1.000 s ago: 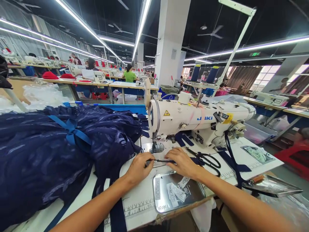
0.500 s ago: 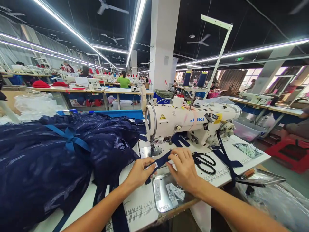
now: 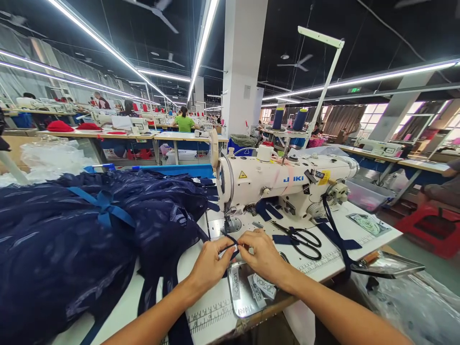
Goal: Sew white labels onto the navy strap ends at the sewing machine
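Close together in front of the sewing machine (image 3: 266,179), my left hand (image 3: 212,261) and my right hand (image 3: 260,251) both pinch a navy fabric strip (image 3: 230,239). The strip bends in a small loop between my fingertips, just below the needle area. Most of it is covered by my fingers. Loose white labels (image 3: 264,286) with printed lettering lie on a metal plate (image 3: 246,309) under my hands. Black-handled scissors (image 3: 305,243) rest to the right of my right hand, with a flat navy fabric piece (image 3: 282,239) beside them.
A big heap of navy garments (image 3: 72,249), tied with a blue ribbon (image 3: 106,208), fills the left side. Ruler markings run along the table edge (image 3: 212,314). At right are a plastic-wrapped bundle (image 3: 406,306) and a red stool (image 3: 427,225). Other people sit at machines behind.
My right hand has come left and down to meet my left hand. The strip, stretched between them before, is now folded into a loop. A white label by my left fingers no longer shows.
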{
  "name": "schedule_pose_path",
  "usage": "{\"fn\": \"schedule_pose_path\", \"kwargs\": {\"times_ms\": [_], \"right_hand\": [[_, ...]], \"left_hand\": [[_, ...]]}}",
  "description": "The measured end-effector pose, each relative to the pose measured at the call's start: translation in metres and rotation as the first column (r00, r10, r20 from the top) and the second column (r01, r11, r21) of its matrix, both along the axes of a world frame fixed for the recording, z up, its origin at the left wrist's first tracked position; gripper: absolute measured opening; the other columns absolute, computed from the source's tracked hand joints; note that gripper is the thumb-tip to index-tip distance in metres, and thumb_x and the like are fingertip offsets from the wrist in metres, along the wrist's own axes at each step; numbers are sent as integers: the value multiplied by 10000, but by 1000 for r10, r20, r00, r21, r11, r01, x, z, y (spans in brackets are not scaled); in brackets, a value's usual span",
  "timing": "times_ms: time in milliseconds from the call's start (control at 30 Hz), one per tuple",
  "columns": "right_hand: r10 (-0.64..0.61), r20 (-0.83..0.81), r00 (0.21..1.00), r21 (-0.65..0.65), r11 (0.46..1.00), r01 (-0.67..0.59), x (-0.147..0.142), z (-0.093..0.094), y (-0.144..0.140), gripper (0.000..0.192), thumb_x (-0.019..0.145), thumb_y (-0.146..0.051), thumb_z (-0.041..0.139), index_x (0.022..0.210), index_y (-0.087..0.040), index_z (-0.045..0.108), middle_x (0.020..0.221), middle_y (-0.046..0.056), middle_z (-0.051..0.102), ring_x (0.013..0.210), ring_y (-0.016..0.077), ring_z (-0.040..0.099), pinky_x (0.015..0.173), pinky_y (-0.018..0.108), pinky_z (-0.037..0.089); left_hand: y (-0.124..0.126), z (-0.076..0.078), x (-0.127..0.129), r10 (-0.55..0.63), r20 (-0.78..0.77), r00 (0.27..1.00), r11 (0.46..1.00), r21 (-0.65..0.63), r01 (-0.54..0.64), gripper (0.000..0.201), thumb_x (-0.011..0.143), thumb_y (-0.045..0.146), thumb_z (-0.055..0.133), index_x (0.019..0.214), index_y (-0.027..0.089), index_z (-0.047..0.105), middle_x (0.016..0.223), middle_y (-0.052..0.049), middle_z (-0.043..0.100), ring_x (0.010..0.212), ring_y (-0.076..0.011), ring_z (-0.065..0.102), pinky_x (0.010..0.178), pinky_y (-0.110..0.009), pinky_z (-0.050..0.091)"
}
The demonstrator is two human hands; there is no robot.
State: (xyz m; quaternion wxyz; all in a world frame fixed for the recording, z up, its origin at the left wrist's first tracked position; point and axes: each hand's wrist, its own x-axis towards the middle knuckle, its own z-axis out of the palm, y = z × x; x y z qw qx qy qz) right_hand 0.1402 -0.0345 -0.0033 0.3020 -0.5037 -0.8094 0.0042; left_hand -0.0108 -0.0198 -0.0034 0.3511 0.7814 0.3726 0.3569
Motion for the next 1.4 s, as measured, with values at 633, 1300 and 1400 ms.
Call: {"fn": "schedule_pose_path", "kwargs": {"times_ms": [633, 1300, 1400], "right_hand": [[-484, 325, 813, 332, 863, 381, 84, -6, 4, 202, 754, -75, 410, 668, -160, 573, 669, 44, 588, 583, 148, 498, 598, 266, 296], [-91, -764, 639, -437, 802, -407, 11, -2, 19, 199, 618, -326, 595, 555, -149, 530, 487, -54, 456, 457, 61, 354, 465, 212, 271], [-100, -745, 659, -458, 795, -397, 14, -2, 19, 213, 605, -336, 610, 544, -151, 522, 456, -63, 428, 440, 60, 345, 442, 209, 256]], "left_hand": [[3, -1, 7, 110, 256, 960, 917, -400, 1, 316, 653, 456, 552, 662, 140, 548, 553, 0, 580, 427, -81, 443, 426, -198, 353], [8, 6, 2, -15, 161, 987, 938, -340, 69, 293, 678, 419, 574, 667, 127, 598, 573, 8, 542, 542, -105, 466, 522, -214, 368], [9, 7, 0, 9, 115, 993, 936, -350, 32, 311, 685, 411, 553, 559, 127, 561, 513, 40, 417, 496, -73, 338, 476, -203, 279]]}}
